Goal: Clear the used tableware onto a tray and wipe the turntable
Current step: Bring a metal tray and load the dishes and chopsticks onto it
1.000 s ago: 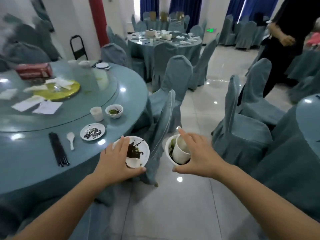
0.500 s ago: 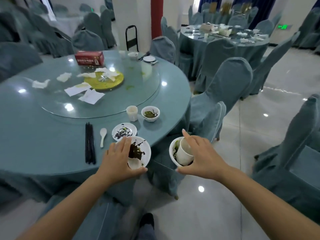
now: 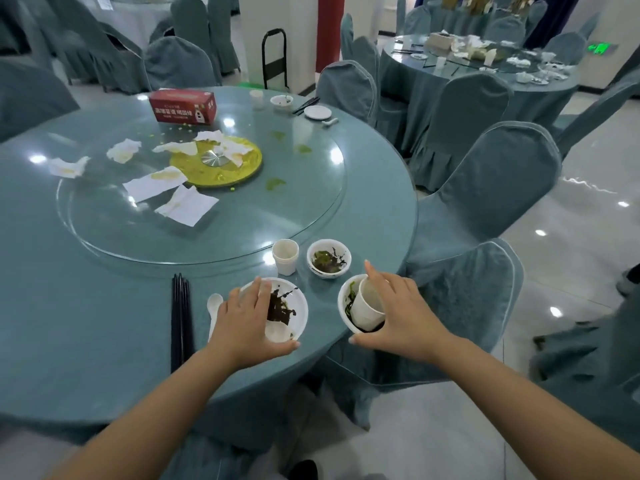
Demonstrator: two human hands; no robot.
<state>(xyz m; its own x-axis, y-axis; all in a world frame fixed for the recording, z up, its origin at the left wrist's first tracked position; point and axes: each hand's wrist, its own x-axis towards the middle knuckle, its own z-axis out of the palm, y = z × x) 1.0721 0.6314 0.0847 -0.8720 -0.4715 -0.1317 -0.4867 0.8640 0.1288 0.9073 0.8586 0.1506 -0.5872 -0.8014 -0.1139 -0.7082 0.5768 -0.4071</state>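
Head view, taking the glass turntable (image 3: 304, 188) as the landmark: the left hand (image 3: 247, 322) grips a soiled white plate (image 3: 287, 308) at the counter (image 3: 69, 323) edge just nearer the person than the turntable's rim, fingers curled over the plate's far side and thumb under its near edge. Right of it, the right hand (image 3: 401, 315) holds a white bowl (image 3: 346, 311) with a paper cup (image 3: 369, 306) tipped inside, forefinger on the cup, thumb under the bowl's rim.

Between the hands and the turntable stand a second cup (image 3: 285, 256) and a second bowl (image 3: 329, 258) with green scraps. A white spoon (image 3: 214, 303) and black chopsticks (image 3: 180, 317) lie left of the plate. On the turntable lie crumpled napkins (image 3: 166, 181), a yellow disc (image 3: 221, 166) and green smears.

The step looks like gathering tableware; wiping has not begun. No tray is in view, so next the held pieces probably need stacking or carrying off, level, so scraps stay put.
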